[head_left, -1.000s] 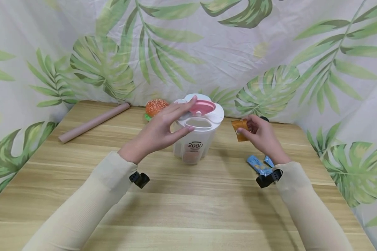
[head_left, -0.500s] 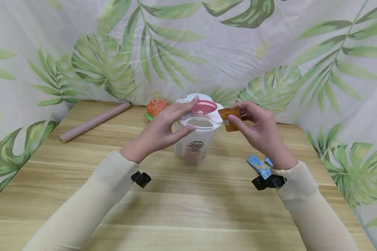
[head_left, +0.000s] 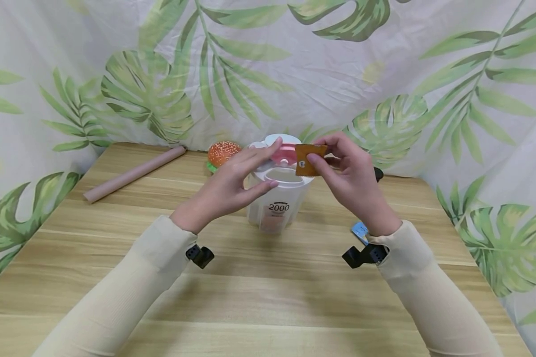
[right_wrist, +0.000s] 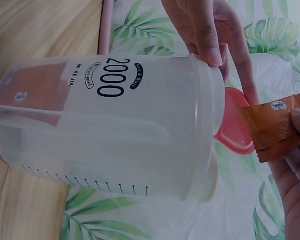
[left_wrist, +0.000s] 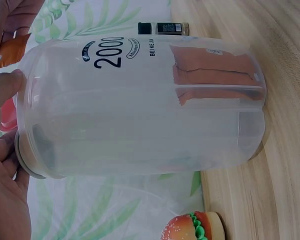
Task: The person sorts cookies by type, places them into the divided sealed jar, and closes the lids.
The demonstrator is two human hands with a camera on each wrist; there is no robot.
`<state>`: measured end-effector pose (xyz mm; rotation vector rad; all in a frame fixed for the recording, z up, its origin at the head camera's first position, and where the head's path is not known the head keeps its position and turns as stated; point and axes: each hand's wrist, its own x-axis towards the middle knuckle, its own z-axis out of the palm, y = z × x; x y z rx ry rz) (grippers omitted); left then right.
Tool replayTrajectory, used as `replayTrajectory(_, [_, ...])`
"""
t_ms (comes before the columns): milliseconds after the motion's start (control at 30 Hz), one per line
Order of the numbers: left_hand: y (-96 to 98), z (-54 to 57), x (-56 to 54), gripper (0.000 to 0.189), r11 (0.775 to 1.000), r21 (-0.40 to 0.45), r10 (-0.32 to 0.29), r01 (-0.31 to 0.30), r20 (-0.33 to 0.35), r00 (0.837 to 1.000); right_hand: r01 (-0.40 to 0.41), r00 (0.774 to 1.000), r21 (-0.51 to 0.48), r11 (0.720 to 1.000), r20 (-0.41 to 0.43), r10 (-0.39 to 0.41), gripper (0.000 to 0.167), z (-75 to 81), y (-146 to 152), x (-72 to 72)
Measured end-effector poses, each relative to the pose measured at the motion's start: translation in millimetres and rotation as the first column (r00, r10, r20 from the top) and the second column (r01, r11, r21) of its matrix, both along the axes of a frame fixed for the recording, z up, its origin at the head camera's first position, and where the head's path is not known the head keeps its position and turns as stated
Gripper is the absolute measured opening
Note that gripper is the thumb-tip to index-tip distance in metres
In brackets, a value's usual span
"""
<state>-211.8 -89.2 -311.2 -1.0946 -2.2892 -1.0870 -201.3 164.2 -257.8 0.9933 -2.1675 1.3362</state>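
A clear plastic storage container [head_left: 259, 213] marked "2000" stands upright, its pink flap [head_left: 285, 157] raised over an oval opening in the white lid [head_left: 282, 137]. My left hand [head_left: 225, 183] rests on the lid, thumb at the front rim and straight index finger beside the flap. Between thumb and fingers, my right hand [head_left: 350, 173] pinches an orange snack packet [head_left: 301, 167] just above the right side of the opening. Similar orange-brown wrapping [left_wrist: 210, 62] shows through the wall at the container's bottom.
A toy hamburger [head_left: 222, 152] sits behind the left hand, and a pinkish roll [head_left: 134, 173] lies at back left. A blue packet [head_left: 360, 231] is partly hidden by the right wrist. A small black-capped bottle [left_wrist: 165, 28] stands beyond the container.
My right hand has carried the orange packet left from beside the container to above its lid, covering part of the flap. The left hand stays in place.
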Motion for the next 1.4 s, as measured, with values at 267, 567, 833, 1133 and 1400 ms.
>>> replayTrajectory(267, [-0.1,-0.3,0.2,0.077,1.0,-0.005,-0.001,0.001,-0.003,1.0,-0.012,0.999,-0.053,0.999,-0.043,0.01,0.019,-11.7,-6.9,-6.9])
replayTrajectory(567, [-0.8,-2.0,-1.2,0.076,1.0,0.002,-0.007,0.007,-0.01,1.0,-0.053,0.998,-0.013,0.999,0.031,0.053,0.02,-20.2,-12.4,-8.7])
replayTrajectory(833, [-0.5,-1.3,-1.6,0.075,1.0,-0.003,-0.004,0.004,-0.018,1.0,-0.076,0.993,0.054,0.996,0.095,0.071,0.016,-24.9,-14.1,-11.5])
replayTrajectory(1133, [-0.4,-1.5,-0.8,0.076,1.0,-0.01,0.001,-0.002,-0.026,1.0,-0.024,0.998,0.109,0.994,0.054,0.018,0.006,-27.2,-10.3,-11.1])
replayTrajectory(1400, [0.7,-2.3,-1.9,0.075,1.0,-0.002,0.002,-0.002,-0.036,0.999,-0.04,0.997,0.184,0.982,0.077,0.026,0.01,-24.0,-6.4,-10.7])
